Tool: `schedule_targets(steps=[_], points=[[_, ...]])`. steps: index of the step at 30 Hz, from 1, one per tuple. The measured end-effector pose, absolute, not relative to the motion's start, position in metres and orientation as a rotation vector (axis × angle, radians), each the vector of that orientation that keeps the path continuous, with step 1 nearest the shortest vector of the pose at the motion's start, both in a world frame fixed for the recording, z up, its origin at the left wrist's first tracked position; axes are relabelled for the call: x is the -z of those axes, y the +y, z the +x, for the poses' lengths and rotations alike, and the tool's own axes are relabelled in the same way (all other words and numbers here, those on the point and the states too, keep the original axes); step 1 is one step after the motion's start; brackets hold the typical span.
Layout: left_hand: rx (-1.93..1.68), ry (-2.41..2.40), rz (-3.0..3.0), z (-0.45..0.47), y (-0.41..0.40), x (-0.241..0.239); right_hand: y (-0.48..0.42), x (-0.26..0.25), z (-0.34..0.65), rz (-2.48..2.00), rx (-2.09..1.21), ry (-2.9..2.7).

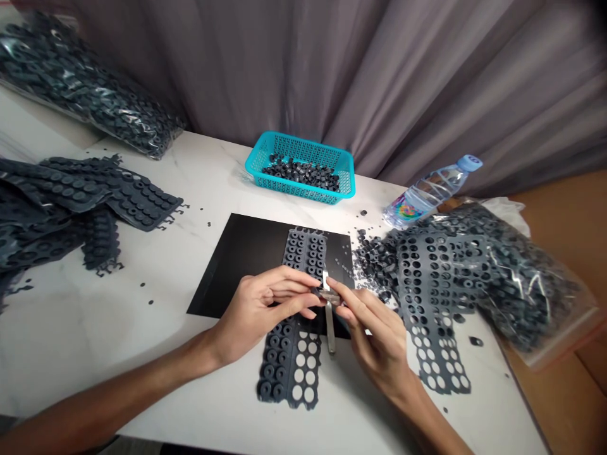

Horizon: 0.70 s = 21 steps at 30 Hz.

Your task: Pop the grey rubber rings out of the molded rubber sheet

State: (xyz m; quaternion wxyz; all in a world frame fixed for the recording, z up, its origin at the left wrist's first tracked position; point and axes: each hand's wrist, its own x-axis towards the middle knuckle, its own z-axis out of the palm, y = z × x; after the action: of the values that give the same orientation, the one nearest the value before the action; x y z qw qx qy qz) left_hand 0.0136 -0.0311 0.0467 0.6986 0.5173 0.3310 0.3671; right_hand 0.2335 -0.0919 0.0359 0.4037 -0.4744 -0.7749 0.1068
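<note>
My left hand (265,300) reaches in over the middle of a dark grey rubber sheet (279,360), thumb and fingers closed at the tips. What they pinch is too small and hidden to name. My right hand (377,328) is closed on a small shiny metal tool (331,296), whose tip meets the left fingertips. Rows of round ring-shaped parts stud the sheet; its lower right part shows open holes. Beneath the hands lies a narrow metal strip (331,332), partly hidden. The sheet rests across a black mat (227,265).
A turquoise basket (298,193) holds small black rubber parts. To the right are loose parts (374,253), a punched-out sheet (427,354), a full plastic bag (531,297) and a water bottle (427,193). Stacked sheets (95,196) and another bag (95,88) occupy the left.
</note>
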Motion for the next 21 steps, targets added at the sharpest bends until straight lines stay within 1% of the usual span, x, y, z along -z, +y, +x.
schedule_targets(steps=[16, 21], points=[[-0.849, 0.735, 1.184, 0.0140, -0.0315, -0.0455, -0.0937, -0.0333, 0.2338, -1.208, -0.286, -1.966], [-0.862, 0.697, 1.195, 0.0144, -0.0323, -0.0445, -0.0916, -0.0355, 0.2318, -1.152, -0.271, -1.954]])
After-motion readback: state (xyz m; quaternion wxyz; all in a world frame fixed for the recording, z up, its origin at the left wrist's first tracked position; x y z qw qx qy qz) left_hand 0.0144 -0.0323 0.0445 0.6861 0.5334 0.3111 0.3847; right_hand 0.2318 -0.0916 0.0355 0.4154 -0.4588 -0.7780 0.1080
